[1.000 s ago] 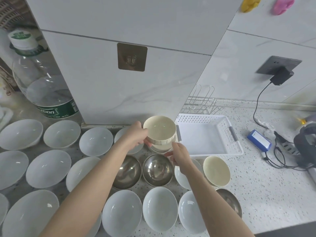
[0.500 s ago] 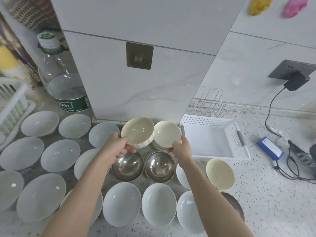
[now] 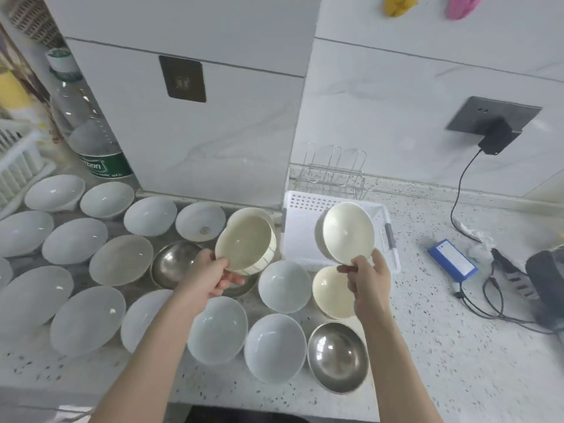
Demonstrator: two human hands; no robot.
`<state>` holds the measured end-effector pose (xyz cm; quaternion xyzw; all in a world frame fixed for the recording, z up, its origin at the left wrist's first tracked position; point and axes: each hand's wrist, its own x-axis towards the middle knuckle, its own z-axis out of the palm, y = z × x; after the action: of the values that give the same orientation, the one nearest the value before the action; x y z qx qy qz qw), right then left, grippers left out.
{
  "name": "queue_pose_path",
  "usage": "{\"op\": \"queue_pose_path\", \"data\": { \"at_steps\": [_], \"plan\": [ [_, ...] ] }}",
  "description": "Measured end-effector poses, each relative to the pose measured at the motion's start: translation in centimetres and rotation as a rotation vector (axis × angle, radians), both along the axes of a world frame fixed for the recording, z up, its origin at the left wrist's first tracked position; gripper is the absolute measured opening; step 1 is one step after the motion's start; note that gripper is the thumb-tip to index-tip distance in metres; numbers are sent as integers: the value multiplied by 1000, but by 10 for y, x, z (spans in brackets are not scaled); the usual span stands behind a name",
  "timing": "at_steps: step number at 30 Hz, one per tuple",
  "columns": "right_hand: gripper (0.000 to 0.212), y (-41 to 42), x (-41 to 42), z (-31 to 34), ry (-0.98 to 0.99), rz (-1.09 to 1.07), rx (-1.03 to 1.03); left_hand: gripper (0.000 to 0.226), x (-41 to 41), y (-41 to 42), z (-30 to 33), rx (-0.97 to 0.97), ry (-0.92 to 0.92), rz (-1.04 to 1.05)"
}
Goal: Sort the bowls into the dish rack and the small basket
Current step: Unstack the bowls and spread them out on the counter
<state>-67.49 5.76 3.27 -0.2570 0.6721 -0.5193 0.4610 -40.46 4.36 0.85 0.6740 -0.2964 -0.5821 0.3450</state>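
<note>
My left hand (image 3: 210, 277) grips a cream bowl with grey stripes (image 3: 244, 242) by its near rim, tilted toward me above the counter. My right hand (image 3: 364, 277) pinches the rim of a plain cream bowl (image 3: 346, 232), held tilted over the small white basket (image 3: 305, 203). Another cream bowl (image 3: 254, 212) sits behind the striped one, and one more cream bowl (image 3: 331, 293) lies under my right hand. Several white bowls (image 3: 87, 319) and steel bowls (image 3: 337, 357) cover the counter. A white dish rack (image 3: 18, 166) shows at the far left edge.
A wire rack (image 3: 334, 170) stands behind the basket against the wall. A large water bottle (image 3: 91, 138) is at the back left. To the right lie a blue pack (image 3: 451, 261), cables (image 3: 494, 300) and a plugged-in charger (image 3: 494, 138).
Both hands separated the two cream bowls; my right hand carried its bowl rightward over the basket, my left hand lifted and tilted the striped bowl. The view shifted left.
</note>
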Motion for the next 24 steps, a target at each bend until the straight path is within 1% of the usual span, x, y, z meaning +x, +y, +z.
{"op": "queue_pose_path", "data": {
  "at_steps": [3, 7, 11, 14, 18, 24],
  "plan": [
    [31, 34, -49, -3, 38, -109, -33, 18, -42, 20, 2, -18, 55, -19],
    [34, 67, -99, -20, 96, -157, 51, 14, -82, 43, -2, 21, 110, -32],
    [38, 79, -128, -41, 157, -73, 189, 7, -114, 60, -8, 62, 48, -69],
    [41, 81, -139, -53, 171, 3, 272, 8, -131, 69, -13, 101, 41, -81],
    [48, 82, -142, -64, 204, 39, 286, 9, -144, 78, -18, 111, 29, -87],
    [47, 76, -144, -73, 219, 123, 285, 13, -156, 87, -21, 112, -14, -113]
  ]
}}
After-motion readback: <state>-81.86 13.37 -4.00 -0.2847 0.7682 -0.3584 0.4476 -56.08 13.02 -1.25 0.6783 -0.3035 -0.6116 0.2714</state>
